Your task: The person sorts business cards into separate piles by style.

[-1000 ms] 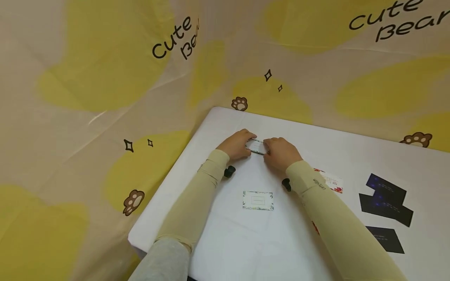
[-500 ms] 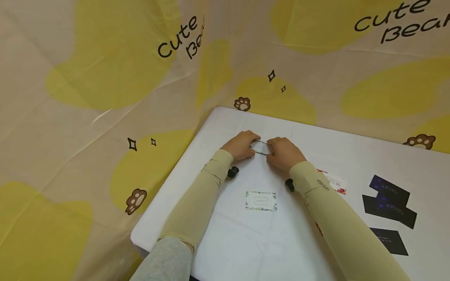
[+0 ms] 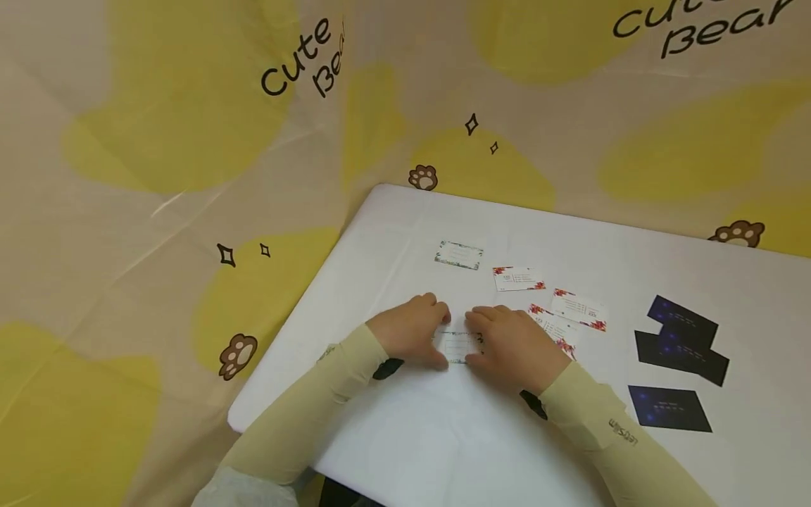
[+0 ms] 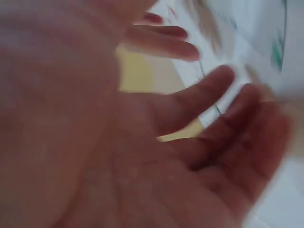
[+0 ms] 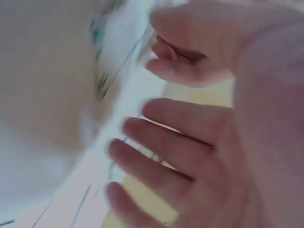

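A white card with a green leaf border (image 3: 459, 347) lies on the white table, between my two hands in the head view. My left hand (image 3: 410, 331) is at its left end, thumb and fingers spread apart. At the right end my right hand (image 3: 516, 345) has its fingers extended, covering part of that end. In the left wrist view the leaf card (image 4: 259, 28) is blurred, beyond loosely bent fingers. The right wrist view shows the leaf card (image 5: 118, 35) past nearly straight fingers. A second leaf-bordered card (image 3: 459, 255) lies farther back, untouched.
Several white cards with red flowers lie to the right, one red-flowered card (image 3: 579, 310) among them; another is partly behind my right hand. Dark blue cards (image 3: 670, 408) lie farther right, some overlapping. A patterned curtain (image 3: 545, 155) borders the table's back edge (image 3: 595, 224).
Both hands have left the farther leaf-bordered card on the table and moved toward me, to either side of the nearer one. The red-flowered cards are more exposed.
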`<state>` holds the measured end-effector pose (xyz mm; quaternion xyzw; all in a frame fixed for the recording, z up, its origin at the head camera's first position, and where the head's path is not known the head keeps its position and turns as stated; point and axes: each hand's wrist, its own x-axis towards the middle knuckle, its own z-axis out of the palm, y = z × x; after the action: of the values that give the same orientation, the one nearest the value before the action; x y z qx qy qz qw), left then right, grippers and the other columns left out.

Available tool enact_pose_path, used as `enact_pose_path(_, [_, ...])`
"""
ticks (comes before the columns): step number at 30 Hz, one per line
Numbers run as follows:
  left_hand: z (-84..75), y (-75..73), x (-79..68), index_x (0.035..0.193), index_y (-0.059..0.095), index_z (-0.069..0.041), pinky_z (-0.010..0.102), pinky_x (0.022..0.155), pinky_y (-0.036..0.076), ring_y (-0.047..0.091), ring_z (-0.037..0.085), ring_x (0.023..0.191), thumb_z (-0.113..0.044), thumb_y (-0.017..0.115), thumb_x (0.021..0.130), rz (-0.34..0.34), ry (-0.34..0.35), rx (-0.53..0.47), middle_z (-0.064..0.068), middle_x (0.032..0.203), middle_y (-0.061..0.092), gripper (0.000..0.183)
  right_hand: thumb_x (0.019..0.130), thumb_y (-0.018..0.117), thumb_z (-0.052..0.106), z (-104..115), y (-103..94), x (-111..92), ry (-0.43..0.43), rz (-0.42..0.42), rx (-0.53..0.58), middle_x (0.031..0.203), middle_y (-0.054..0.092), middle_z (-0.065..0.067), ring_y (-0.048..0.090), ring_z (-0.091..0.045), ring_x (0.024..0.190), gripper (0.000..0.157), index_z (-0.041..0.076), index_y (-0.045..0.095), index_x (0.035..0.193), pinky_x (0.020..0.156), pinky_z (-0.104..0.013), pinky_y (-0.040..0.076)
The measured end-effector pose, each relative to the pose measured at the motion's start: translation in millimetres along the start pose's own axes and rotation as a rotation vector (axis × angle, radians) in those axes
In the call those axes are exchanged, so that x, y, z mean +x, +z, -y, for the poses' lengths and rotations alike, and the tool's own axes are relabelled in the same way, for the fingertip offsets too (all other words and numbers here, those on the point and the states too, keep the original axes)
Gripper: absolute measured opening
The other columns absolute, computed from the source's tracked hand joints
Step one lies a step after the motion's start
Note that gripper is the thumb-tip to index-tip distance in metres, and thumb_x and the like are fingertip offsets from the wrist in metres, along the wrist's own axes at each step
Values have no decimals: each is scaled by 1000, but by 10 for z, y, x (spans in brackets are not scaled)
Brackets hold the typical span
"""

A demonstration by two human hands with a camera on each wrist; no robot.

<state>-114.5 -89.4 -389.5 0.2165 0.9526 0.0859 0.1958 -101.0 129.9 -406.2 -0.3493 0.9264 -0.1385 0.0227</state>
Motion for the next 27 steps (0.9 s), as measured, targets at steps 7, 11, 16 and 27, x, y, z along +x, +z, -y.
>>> enact_pose_path(7, [-8,136,-119,125,67,-7,32,91,51,56,20,100,-30,98,77,-56,-24,-56,4,109,63,61,87,86,22,184,86,-89,-5,71,-39,129,75,-7,72,-30,121,48,6,70,129,102,-52,56])
enact_pose_path(11, [11,173,-111,122,69,-7,32,90,52,58,19,98,-30,97,79,-51,-26,-68,4,106,67,57,88,85,18,206,98,-105,-9,83,-52,130,75,-8,72,-30,122,48,5,70,130,101,-52,57])
enact_pose_path(16, [-1,150,-137,121,71,-9,31,87,52,58,19,97,-30,96,79,-63,-28,-47,3,106,64,53,87,85,16,221,72,-99,-17,66,-59,128,74,-7,72,-30,119,46,5,69,128,97,-51,57])
enact_pose_path(27, [-88,181,-199,121,70,-11,26,78,51,56,15,90,-24,91,77,-72,16,-15,2,107,58,51,87,88,19,208,56,-126,11,81,-54,132,73,-9,71,-32,120,48,3,70,130,100,-51,57])
